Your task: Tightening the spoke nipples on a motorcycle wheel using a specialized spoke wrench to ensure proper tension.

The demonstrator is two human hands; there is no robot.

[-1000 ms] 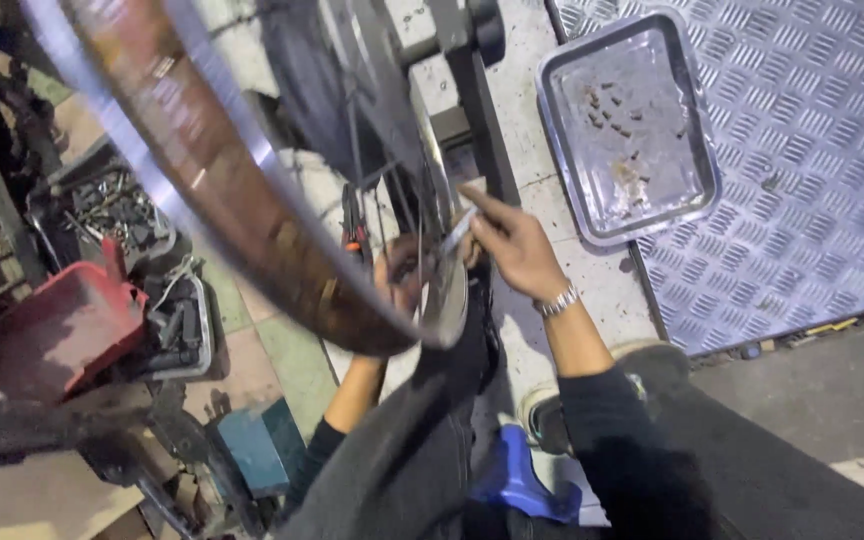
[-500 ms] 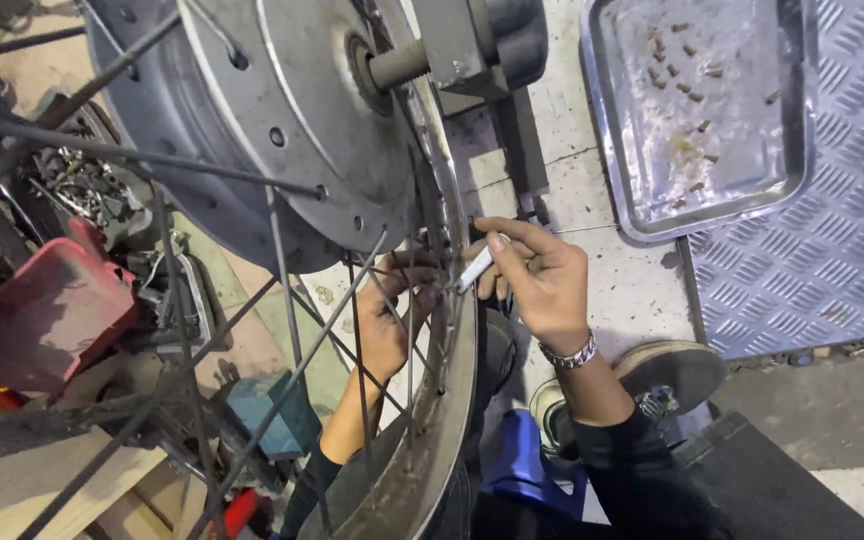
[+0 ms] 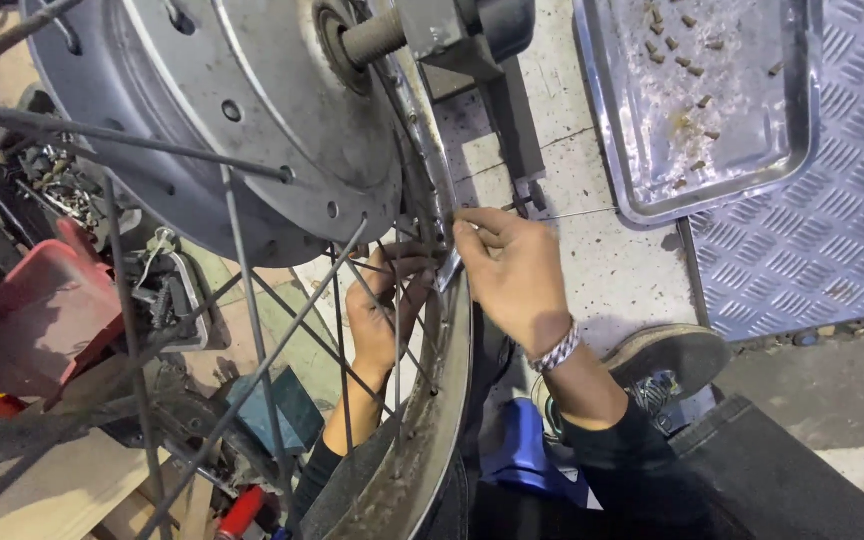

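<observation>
A large spoked wheel stands upright, with a grey metal hub and a worn rim. My left hand reaches through the spokes from the far side. Its fingers curl round a spoke right at the rim's inner face. My right hand is on the near side of the rim and pinches a small flat silver tool against it. A thin wire-like spoke sticks out to the right from my fingertips. A metal bracelet is on my right wrist.
A dark stand holds the wheel's axle. A steel tray with several small brown bits lies beside a checker-plate sheet. My shoe and a blue stool are below. A red bin and cluttered tools sit left.
The view has closed in on the hub and rim. Both hands stay at the same spot on the rim, with the right fingers now pressed tighter to it.
</observation>
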